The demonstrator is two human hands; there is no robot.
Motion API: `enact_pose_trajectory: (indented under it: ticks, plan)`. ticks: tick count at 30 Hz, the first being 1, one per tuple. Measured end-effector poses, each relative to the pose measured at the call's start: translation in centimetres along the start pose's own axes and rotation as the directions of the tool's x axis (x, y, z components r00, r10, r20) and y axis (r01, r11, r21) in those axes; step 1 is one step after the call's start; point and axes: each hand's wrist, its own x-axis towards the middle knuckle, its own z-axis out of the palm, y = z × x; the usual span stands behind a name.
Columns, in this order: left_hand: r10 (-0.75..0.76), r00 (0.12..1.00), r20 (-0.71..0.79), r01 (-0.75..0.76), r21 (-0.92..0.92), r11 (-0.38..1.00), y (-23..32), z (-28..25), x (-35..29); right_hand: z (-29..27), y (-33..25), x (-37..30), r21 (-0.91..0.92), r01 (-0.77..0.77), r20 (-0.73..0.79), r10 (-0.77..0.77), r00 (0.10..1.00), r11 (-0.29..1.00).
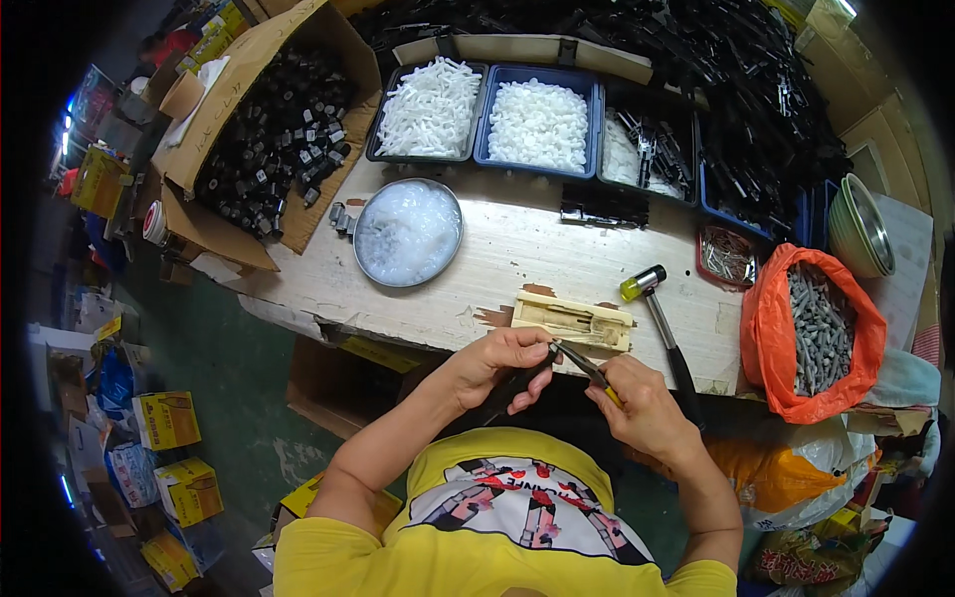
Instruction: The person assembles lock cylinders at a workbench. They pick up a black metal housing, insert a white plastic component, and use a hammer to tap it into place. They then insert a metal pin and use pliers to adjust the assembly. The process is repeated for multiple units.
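My left hand is closed round a long black part, its lower end pointing down toward my lap. In my right hand is a pair of pliers with yellow on the handles; the jaws meet the top end of the black part by my left thumb. Whether the jaws grip anything small there is too fine to make out. Just beyond my hands a cream-coloured block with a recess lies on the bench. Right of it rests a hammer with a yellow and black head and a black grip.
At the back stand bins of white sticks, white pieces and black parts. A round dish of clear-white stuff sits left, beside a carton of dark fittings. An orange bag of grey metal parts stands right.
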Motion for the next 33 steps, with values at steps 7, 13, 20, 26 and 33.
enact_pose_trajectory:
  ticks: [7,13,20,26,33]
  plan:
    - [-0.023,0.99,0.14,0.052,-0.208,0.977,-0.9,-0.7,-1.1,-0.5,-1.2,0.5,-0.086,0.103,0.069,-0.097,0.993,0.991]
    - [0.143,0.974,-0.175,-0.112,0.174,0.978,0.0,-2.3,-7.1,-0.2,-0.2,0.9,-0.118,0.022,-0.126,-0.037,0.991,0.993]
    - [0.695,0.471,-0.543,0.827,0.547,-0.133,0.4,-6.6,-17.9,-5.7,8.9,-1.0,-0.554,-0.603,-0.523,0.323,0.789,0.574]
    - [0.728,0.532,-0.432,0.597,0.801,0.039,2.1,-4.4,-14.5,-6.6,11.4,0.5,-0.659,-0.609,-0.509,0.336,0.793,0.441]
    - [0.687,0.599,-0.411,0.576,0.817,-0.014,2.0,-4.5,-13.2,-6.8,11.5,1.5,-0.661,-0.565,-0.424,0.375,0.824,0.495]
